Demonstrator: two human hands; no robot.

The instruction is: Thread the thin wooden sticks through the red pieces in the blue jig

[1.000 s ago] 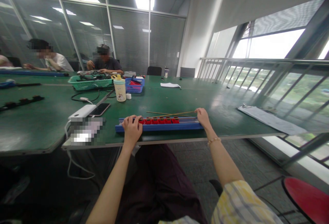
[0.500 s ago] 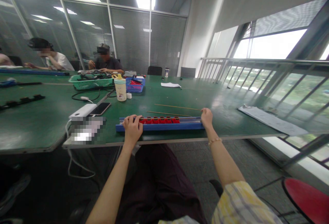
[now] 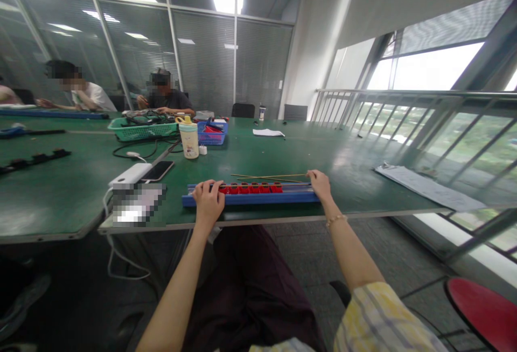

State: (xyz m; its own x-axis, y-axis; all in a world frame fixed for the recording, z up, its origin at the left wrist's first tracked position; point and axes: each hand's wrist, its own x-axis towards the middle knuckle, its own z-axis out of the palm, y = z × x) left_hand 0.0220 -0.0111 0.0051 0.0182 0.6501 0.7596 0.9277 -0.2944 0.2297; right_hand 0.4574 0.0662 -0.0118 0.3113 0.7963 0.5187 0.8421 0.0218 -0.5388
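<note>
A long blue rail [image 3: 250, 199] lies along the near table edge, with several red blocks [image 3: 254, 188] in a row in its channel. My left hand [image 3: 208, 201] is closed over the rail's left end, fingers bent across its top. At the other end, my right hand [image 3: 320, 185] pinches the right tip of a thin brass-coloured rod [image 3: 270, 175]. That rod is just beyond the rail and crosses close to a second thin rod [image 3: 266, 180]. Whether the right palm also touches the rail I cannot tell.
To the left are a phone [image 3: 158, 171], a white power bank [image 3: 130, 175] and a cable. Behind stand a cream bottle [image 3: 189, 139], a green basket [image 3: 143, 132] and a blue basket [image 3: 211, 136]. A clipboard with papers [image 3: 428, 186] lies right. Two co-workers sit far left.
My right hand has shifted left and slightly nearer the rail, bringing the pinched rod leftward and closer to the other rod. My left hand has stayed in place on the rail.
</note>
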